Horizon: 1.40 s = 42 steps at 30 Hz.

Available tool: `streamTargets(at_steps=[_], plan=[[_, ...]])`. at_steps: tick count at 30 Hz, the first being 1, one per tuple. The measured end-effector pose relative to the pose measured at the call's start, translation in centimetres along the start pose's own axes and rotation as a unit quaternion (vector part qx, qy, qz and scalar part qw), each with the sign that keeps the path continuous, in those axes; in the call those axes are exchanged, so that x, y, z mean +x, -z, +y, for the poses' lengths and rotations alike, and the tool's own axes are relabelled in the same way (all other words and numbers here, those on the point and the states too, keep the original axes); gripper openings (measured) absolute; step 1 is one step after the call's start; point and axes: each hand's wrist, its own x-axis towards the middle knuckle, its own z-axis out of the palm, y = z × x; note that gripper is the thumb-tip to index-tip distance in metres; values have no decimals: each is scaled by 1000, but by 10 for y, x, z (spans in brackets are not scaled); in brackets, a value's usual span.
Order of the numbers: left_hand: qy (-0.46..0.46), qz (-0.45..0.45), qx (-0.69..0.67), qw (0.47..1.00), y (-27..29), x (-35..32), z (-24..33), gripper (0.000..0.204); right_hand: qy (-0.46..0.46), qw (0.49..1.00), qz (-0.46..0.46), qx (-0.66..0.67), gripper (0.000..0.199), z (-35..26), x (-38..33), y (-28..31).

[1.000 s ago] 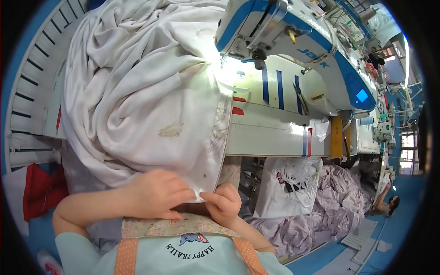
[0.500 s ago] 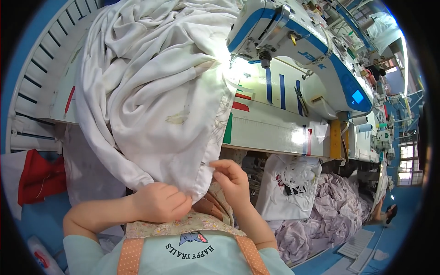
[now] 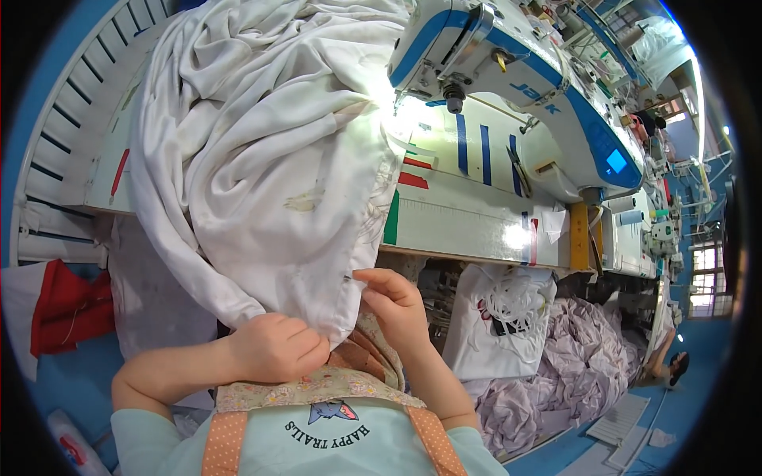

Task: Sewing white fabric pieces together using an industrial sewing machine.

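1. White fabric (image 3: 262,238): heaped on the sewing table (image 3: 468,230), left of the sewing machine (image 3: 516,63); near end overhanging; brownish stain (image 3: 304,200) mid-panel.
2. Left hand (image 3: 278,351): curled closed on the near end.
3. Right hand (image 3: 394,309): forefinger at the fabric's right edge, thumb just below; whether pinching, cannot tell.
4. Progress, judged: far stretch of edge beside the lit needle area (image 3: 397,103); near stretch, in hand, seemingly unfinished; stitching indiscernible.

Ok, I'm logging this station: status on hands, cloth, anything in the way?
Left hand closed on white cloth, near its lower corner. Right hand at its right edge, grip unclear. Cloth heaped ahead, up to sewing machine.
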Motion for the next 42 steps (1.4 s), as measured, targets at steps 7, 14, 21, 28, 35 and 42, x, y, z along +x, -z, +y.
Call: streamTargets(at_steps=[7,14,21,28,35,42], plan=[[5,-10,-8,1000,-4,-2,0,15,-27,999,34,29,28,-1,1,-1],[-6,-25,-30,999,9,8,-4,17,197,920,41,-336,28,0,1,-3],[-2,-39,-67,997,20,18,-4,20,360,817,58,-446,28,6,2,0],[92,-24,-212,973,44,51,-69,26,501,681,56,-530,12,-12,10,6],[184,-70,-40,980,37,43,-113,33,457,732,-2,-505,18,-17,18,7],[43,77,-7,996,-6,142,-161,35,414,790,-18,-452,23,-29,20,12]])
